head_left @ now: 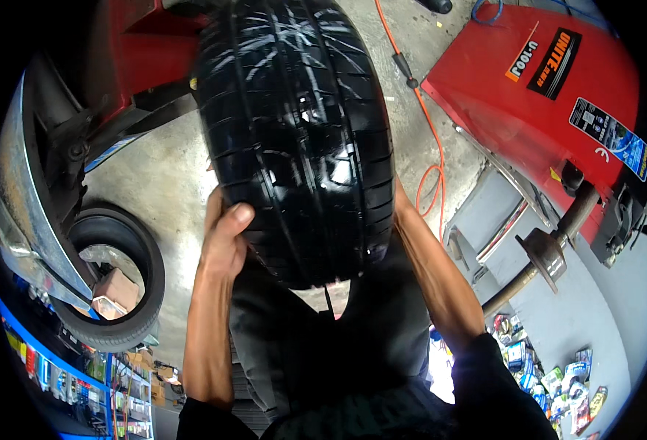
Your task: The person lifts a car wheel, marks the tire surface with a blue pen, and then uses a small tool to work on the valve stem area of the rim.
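Observation:
A large black tire [301, 147] stands upright in front of my body, its wet, shiny grooved tread facing me. White streaks mark the upper tread. My left hand [224, 238] grips the tire's lower left side, with the thumb on the tread's edge and the other fingers mostly hidden behind the sidewall. On the opposite side my right hand [399, 198] holds the tire low on its right flank; only the part near the wrist shows and its fingers are hidden. The tire covers whatever lies behind it.
Red machines stand at upper left [147, 55] and right [499, 81]; the right one carries a metal shaft [576, 213] with a cone. An orange cable [429, 121] crosses the concrete floor. Another tire [155, 275] lies left, a pinkish block [116, 292] inside its ring. Stocked shelves [129, 389] stand lower left.

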Action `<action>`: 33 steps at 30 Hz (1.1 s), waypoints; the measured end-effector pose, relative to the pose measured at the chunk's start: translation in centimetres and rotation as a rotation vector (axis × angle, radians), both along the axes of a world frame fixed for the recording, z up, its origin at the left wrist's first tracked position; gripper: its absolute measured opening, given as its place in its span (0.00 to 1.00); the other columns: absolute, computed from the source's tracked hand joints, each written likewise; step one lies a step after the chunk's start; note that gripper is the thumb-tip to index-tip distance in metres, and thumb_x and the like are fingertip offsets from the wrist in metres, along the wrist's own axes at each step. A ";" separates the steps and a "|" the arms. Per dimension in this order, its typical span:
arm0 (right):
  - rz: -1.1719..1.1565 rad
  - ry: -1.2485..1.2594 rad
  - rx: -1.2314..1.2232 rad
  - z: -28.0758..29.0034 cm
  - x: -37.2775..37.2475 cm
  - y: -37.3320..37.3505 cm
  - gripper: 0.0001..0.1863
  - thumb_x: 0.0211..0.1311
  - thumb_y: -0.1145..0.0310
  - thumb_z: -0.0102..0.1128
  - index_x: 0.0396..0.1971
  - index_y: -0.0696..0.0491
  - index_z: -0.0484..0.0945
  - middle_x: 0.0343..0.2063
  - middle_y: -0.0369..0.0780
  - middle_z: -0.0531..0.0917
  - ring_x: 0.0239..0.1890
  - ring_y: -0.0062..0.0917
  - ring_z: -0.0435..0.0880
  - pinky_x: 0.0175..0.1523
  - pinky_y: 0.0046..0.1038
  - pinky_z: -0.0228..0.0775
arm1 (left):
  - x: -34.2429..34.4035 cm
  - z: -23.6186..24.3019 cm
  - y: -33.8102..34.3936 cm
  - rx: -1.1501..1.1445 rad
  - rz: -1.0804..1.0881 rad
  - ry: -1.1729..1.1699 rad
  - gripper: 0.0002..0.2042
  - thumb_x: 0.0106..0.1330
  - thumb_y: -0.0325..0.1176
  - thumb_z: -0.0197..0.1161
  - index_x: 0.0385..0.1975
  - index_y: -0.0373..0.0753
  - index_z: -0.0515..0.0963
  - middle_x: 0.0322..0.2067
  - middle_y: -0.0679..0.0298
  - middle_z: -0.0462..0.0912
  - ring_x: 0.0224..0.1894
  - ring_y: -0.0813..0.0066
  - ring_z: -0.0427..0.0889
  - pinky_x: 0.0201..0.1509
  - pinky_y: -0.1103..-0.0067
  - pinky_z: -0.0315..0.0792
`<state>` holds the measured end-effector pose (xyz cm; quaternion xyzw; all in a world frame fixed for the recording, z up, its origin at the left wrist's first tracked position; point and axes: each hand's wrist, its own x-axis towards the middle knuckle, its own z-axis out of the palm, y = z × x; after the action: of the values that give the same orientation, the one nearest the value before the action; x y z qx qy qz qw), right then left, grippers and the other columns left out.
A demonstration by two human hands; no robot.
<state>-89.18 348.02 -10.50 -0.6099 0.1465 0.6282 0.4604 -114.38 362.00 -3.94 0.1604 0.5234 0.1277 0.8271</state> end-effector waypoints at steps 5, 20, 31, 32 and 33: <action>0.342 -0.303 -0.026 -7.2 0.1 -0.8 0.21 0.66 0.68 0.65 0.57 0.60 0.81 0.34 0.46 0.89 0.33 0.21 0.87 0.40 0.27 0.79 | -3.2 -5.0 -0.7 0.171 -0.098 -0.025 0.53 0.44 0.43 0.83 0.72 0.30 0.62 0.65 0.55 0.74 0.66 0.60 0.76 0.73 0.66 0.68; 0.553 -0.542 -0.112 -5.3 -0.3 0.7 0.31 0.58 0.58 0.70 0.62 0.54 0.80 0.31 0.52 0.88 0.37 0.47 0.90 0.49 0.40 0.80 | -13.2 -6.8 -0.7 0.320 -0.062 0.098 0.48 0.63 0.60 0.65 0.78 0.42 0.56 0.75 0.56 0.63 0.74 0.48 0.65 0.76 0.50 0.62; 0.689 -0.417 0.007 -5.3 2.9 0.5 0.25 0.67 0.56 0.63 0.59 0.53 0.81 0.40 0.56 0.86 0.47 0.52 0.86 0.55 0.44 0.77 | 12.6 2.1 -3.1 1.794 -0.810 0.624 0.43 0.63 0.60 0.65 0.65 0.26 0.66 0.60 0.44 0.71 0.65 0.45 0.69 0.72 0.53 0.61; 0.818 -0.465 -0.006 -4.3 4.2 1.4 0.26 0.68 0.57 0.61 0.62 0.54 0.79 0.47 0.56 0.86 0.51 0.53 0.85 0.57 0.43 0.76 | 12.7 1.7 -3.2 1.792 -0.702 0.536 0.43 0.63 0.61 0.64 0.64 0.26 0.67 0.58 0.44 0.71 0.64 0.44 0.70 0.71 0.53 0.62; 0.723 -0.826 0.065 -4.0 5.0 2.5 0.27 0.68 0.59 0.60 0.64 0.54 0.78 0.52 0.55 0.83 0.53 0.53 0.83 0.59 0.44 0.75 | 12.7 1.8 -3.2 1.801 -0.740 0.571 0.43 0.62 0.62 0.64 0.64 0.26 0.68 0.57 0.44 0.72 0.63 0.44 0.70 0.70 0.52 0.62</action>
<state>-84.17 350.54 -14.53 -0.8026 -0.2847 0.4591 0.2531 -101.64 358.81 -2.15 0.9007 0.3281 0.1675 0.2302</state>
